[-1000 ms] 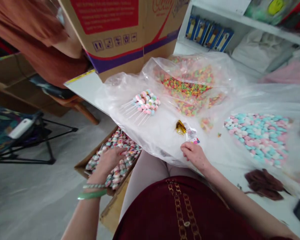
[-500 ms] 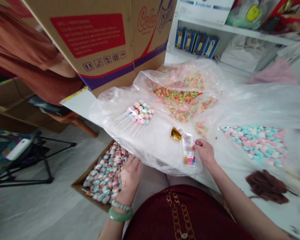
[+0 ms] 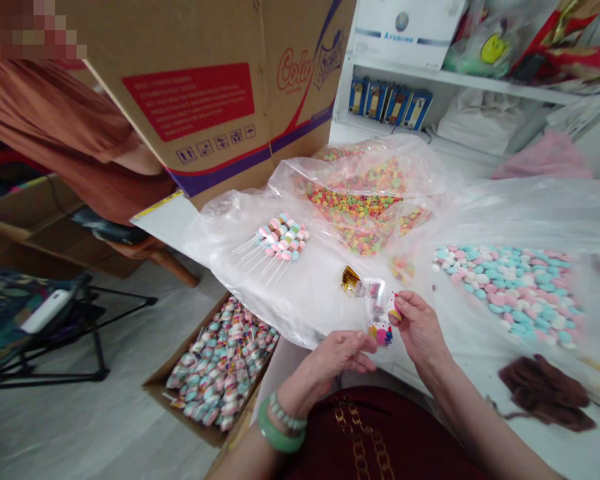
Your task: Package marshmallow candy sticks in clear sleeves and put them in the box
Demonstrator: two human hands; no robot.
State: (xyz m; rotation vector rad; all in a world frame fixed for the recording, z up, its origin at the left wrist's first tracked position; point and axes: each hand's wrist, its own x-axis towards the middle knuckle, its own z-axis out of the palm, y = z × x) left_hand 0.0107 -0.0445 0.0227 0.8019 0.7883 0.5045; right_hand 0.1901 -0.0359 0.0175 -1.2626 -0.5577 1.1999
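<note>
My right hand (image 3: pixel 420 327) pinches a small printed plastic bag (image 3: pixel 395 305) above the table's near edge. More such bags (image 3: pixel 380 330) lie flat just beside and under it. Fingers apart and empty, my left hand (image 3: pixel 343 353) reaches in from the left, close to the bags' lower end. A little bundle of gold twist ties (image 3: pixel 350 278) sits by the bags' upper end. Farther left, several marshmallow skewers (image 3: pixel 284 239) on white sticks lie side by side on the plastic sheet (image 3: pixel 310 287).
Below the table's left edge stands a carton of wrapped marshmallow sticks (image 3: pixel 225 363). Clear bags hold colourful ring candies (image 3: pixel 360 207) and pastel marshmallows (image 3: pixel 520 290). A large cardboard box (image 3: pixel 205 40) rises behind. A brown cloth (image 3: pixel 545 393) is at right; another person's sleeve (image 3: pixel 80 120) shows left.
My left hand has come away from the carton and across to the bags. My right hand, earlier on the pile, now has a bag's corner pinched and lifted.
</note>
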